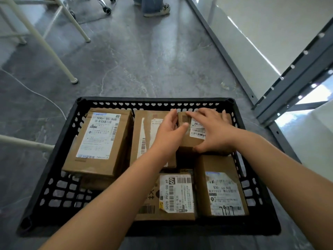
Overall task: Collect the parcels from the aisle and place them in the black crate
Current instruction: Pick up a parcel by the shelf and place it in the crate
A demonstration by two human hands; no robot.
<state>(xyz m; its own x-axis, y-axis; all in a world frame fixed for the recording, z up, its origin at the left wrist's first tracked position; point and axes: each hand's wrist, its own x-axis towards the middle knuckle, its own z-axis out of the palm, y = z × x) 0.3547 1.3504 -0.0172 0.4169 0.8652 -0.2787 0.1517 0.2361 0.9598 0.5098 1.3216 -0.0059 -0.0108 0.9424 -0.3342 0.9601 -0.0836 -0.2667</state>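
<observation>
Gripping small brown cardboard parcel in far right corner of black perforated plastic crate: left hand pinches its left edge, right hand clasps its top.

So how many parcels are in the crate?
5: back-left parcel, back-middle parcel, back-right parcel, front-middle parcel, front-right parcel; more may hide beneath.

hidden: small parcel label, partly under right hand | cropped: bystander's legs
</observation>
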